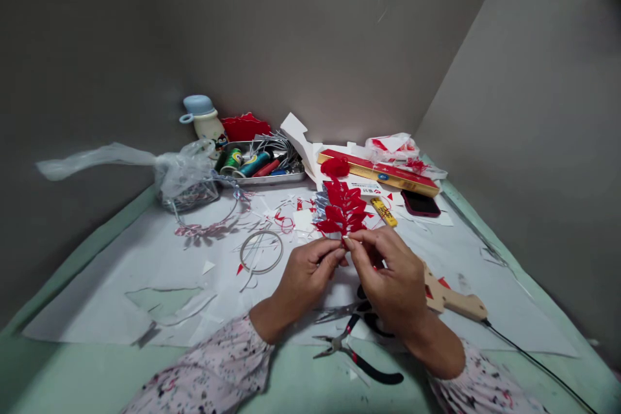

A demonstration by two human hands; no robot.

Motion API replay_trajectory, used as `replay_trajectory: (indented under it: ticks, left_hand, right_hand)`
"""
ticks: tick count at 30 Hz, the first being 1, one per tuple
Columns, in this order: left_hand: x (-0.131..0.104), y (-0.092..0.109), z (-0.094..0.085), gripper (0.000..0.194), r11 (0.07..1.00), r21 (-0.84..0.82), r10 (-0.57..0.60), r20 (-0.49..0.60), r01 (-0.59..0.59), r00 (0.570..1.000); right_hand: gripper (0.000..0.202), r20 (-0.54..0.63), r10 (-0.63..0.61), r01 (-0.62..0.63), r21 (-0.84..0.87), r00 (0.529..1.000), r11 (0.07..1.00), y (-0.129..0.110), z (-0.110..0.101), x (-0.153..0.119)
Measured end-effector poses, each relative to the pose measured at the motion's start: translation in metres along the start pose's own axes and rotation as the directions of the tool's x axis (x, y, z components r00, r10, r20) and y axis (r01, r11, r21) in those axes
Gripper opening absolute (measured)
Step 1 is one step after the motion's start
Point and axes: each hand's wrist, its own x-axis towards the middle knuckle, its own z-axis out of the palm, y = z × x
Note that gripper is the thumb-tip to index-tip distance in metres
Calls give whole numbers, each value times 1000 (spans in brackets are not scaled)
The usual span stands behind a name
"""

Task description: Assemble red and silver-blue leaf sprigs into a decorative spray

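Observation:
A red leafy spray (343,210) stands up from between my two hands, its many pointed leaves spread above the fingertips. The fingers of my left hand (308,275) pinch the lower end of the spray from the left. My right hand (392,272) pinches at the same spot, with thumb and forefinger meeting beside a small pale bit. The fingertips of both hands nearly touch. Beneath my right hand lie dark-handled scissors (339,312), partly covered. Nearer the front edge are pliers (347,348) with black and red handles.
A beige glue gun (460,303) with a black cord lies right of my right hand. Behind are a metal tray (291,176) of thread spools, a bottle (206,119), a red and gold box (383,174) and a phone (421,203). Left are a plastic bag (187,171) and tape ring (262,251).

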Motion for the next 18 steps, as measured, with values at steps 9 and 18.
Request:
replay_trajectory:
  ticks: [9, 18]
  left_hand:
    - [-1, 0, -1, 22, 1000, -6, 0, 9, 0, 1000]
    - [0, -2, -1, 20, 1000, 0, 15, 8, -15, 1000]
  right_hand:
    - [11, 3, -4, 4, -2, 1000, 1000, 0, 0, 0]
    - [10, -11, -22, 22, -10, 1000, 1000, -1, 0, 1]
